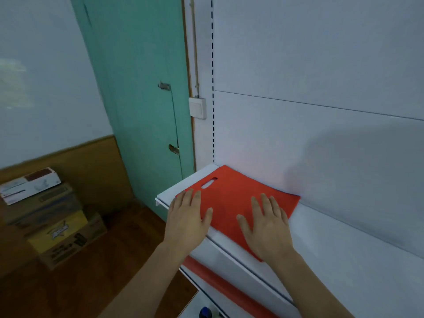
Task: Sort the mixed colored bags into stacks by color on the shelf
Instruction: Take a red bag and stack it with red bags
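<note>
Where the white shelf meets its slotted upright at the left end, a red bag lies flat, its cut-out handle toward the far left corner and its near edge reaching the shelf's front lip. Both hands are on it, palms down with fingers straight and slightly spread: the left hand presses the near left corner, partly overhanging the shelf edge, and the right hand presses the near right part of the bag. The bag's far right corner sits close against the white back panel.

Below the front lip runs a red strip on the next level down, and a dark blue cap shows at the bottom edge. Left of the shelving stands a green door with a latch, and a white wall switch between door and upright. Farther left, on the brown floor, cardboard boxes are stacked against the wood-panelled wall.
</note>
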